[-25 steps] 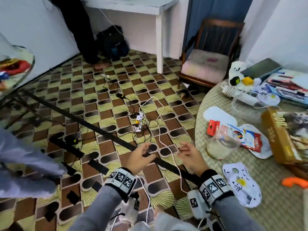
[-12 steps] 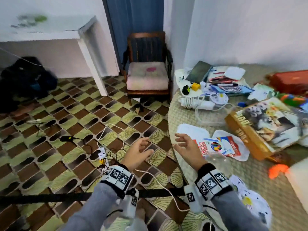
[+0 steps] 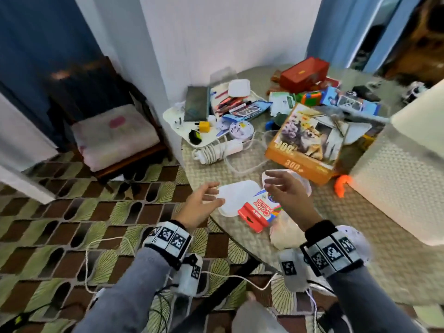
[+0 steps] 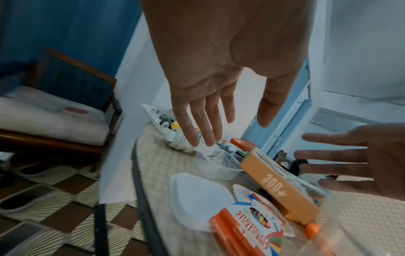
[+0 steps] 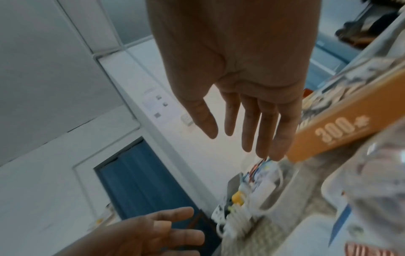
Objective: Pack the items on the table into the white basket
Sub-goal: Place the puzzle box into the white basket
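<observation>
The white basket (image 3: 398, 186) stands on the right side of the round table (image 3: 242, 233). In front of me lie a red pack of colour pencils (image 3: 258, 211) (image 4: 252, 225), a white plate (image 3: 235, 195) (image 4: 197, 197) and an orange puzzle box (image 3: 306, 143) (image 4: 280, 187) (image 5: 342, 129). My left hand (image 3: 213, 194) (image 4: 236, 128) hovers at the table's near edge beside the plate, fingers straight, holding nothing. My right hand (image 3: 276, 186) (image 5: 236, 142) hovers over the pencil pack, also with spread, empty fingers.
Pens, books, a red box (image 3: 305, 70) and a coiled white cable (image 3: 215, 150) crowd the back of the table. An orange toy (image 3: 342, 185) lies by the basket. A cushioned wooden chair (image 3: 113, 135) stands left of the table. Cables trail on the patterned floor.
My view has swung from the floor to the table. Both hands have come forward over the table's near edge, still spread and empty.
</observation>
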Available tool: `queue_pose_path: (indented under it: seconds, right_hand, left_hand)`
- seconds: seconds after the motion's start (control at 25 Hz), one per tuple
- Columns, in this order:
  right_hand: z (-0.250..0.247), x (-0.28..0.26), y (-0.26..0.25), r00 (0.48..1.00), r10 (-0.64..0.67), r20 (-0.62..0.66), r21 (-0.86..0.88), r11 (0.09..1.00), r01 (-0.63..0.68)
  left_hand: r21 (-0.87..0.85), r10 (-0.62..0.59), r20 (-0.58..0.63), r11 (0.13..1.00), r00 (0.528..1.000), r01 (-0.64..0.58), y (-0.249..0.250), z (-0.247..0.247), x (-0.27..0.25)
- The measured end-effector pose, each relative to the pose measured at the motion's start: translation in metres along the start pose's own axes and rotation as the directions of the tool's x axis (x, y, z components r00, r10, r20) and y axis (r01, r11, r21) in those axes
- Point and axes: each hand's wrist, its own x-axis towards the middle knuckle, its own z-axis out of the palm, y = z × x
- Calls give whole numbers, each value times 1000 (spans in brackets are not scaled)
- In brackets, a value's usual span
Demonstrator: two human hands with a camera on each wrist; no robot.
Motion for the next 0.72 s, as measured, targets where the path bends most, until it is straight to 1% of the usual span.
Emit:
queue_pose_path:
  seconds: [0.12,0.2,0.36,0.48,0.6,0.72]
  right_hand:
    - [-38,23,-8,993,25,-118,-32,999,-29]
    - [-64,39,-8,983,34,-182,-68,997,-47]
    - [-104,67,1,953,107,-282,-128,981,-148]
    - [-122,84,8,932,169,-319,-146,963,-225]
    - [-132,99,22,876,250,-412,-139,933,-332]
    - [-140,118,40,824,298,-482,-197,879,-433]
  left_hand:
    - [18,75,118,997,990,-78,28,15,45]
    - [7,107,175,994,979,-109,47,25,69]
    - [37,178,230,981,957,-191,68,35,113]
    - [-9,197,273,979,942,-203,83,41,139]
    - [-105,208,277,977,938,-186,89,51,163]
    - [-126,164,279,983,946,-133,92,66,199]
